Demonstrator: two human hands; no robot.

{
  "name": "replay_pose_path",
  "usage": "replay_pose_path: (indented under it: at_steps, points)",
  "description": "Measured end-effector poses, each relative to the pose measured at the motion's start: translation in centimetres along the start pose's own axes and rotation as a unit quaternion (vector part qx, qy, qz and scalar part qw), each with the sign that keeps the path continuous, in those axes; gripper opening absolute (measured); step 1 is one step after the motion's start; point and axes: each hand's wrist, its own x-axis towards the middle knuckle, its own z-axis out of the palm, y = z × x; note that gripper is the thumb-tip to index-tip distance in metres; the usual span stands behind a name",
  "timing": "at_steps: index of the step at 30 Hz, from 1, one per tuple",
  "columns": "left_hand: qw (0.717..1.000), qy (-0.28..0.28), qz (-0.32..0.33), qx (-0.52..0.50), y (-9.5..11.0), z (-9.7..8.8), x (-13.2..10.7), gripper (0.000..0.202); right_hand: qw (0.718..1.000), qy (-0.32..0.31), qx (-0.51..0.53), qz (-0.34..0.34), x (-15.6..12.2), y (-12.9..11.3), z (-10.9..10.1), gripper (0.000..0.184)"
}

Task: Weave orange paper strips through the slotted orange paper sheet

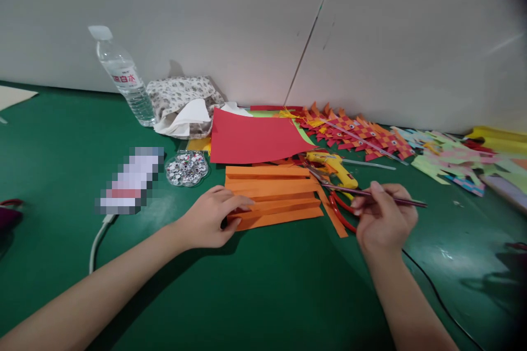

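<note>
The left hand (212, 218) lies at the left end of an orange paper sheet (272, 211), fingers loosely curved over it and the thumb by its near edge; whether it pinches the sheet or only rests there, I cannot tell. The right hand (385, 222) grasps a slim dark stick (411, 203) between thumb and fingers, its far tip pointing left, toward the sheet's right end.

The sheet lies on the green worktop (263, 296), between the 2 hands, with long bands running across it. At its right end are a loose orange strip (338, 222) and scissors with red handles (343, 213), partly behind the right hand. A yellow glue gun (333, 166) lies just beyond.

Behind the orange paper is 1 red sheet (259, 137), its right side slightly raised. To its left sit a clear pack of googly eyes (187, 169) and, farther back, a patterned pouch (185, 93) beside an upright water bottle (125, 79). A blurred-out phone (134, 178) with a white cable (95, 244) lies left of the pack.

Right of the red sheet are woven red-and-orange paper pieces (354, 129), then pastel paper scraps (440, 153). A pale wall (230, 27) rises behind.
</note>
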Motion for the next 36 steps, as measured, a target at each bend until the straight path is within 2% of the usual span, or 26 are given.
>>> replay_pose_path:
  at_steps: [2, 5, 8, 11, 26, 36]
  points:
    - [1.0, -0.005, 0.001, 0.005, 0.0, 0.1, 0.0, 0.037, 0.994, -0.079, 0.025, 0.073, -1.1, 0.1, 1.0, 0.017]
    - [1.0, -0.008, 0.005, 0.01, -0.2, 0.1, 0.1, 0.037, 0.962, -0.208, 0.027, 0.175, -3.1, 0.4, 2.6, 0.021]
    - [1.0, -0.013, 0.009, 0.013, -0.3, 0.1, 0.1, 0.037, 0.932, -0.295, 0.022, 0.212, -4.7, 0.8, 3.7, 0.024]
    - [1.0, -0.017, 0.012, 0.022, -0.3, 0.0, 0.1, 0.035, 0.914, -0.339, 0.008, 0.221, -5.5, 1.1, 4.2, 0.024]
    - [0.999, -0.017, 0.027, 0.037, -0.2, 0.1, 0.0, 0.035, 0.911, -0.343, -0.027, 0.229, -6.0, 1.0, 4.6, 0.027]
    - [0.999, -0.017, 0.026, 0.045, -0.2, 0.1, 0.1, 0.035, 0.938, -0.28, -0.006, 0.206, -4.6, 1.5, 3.2, 0.022]
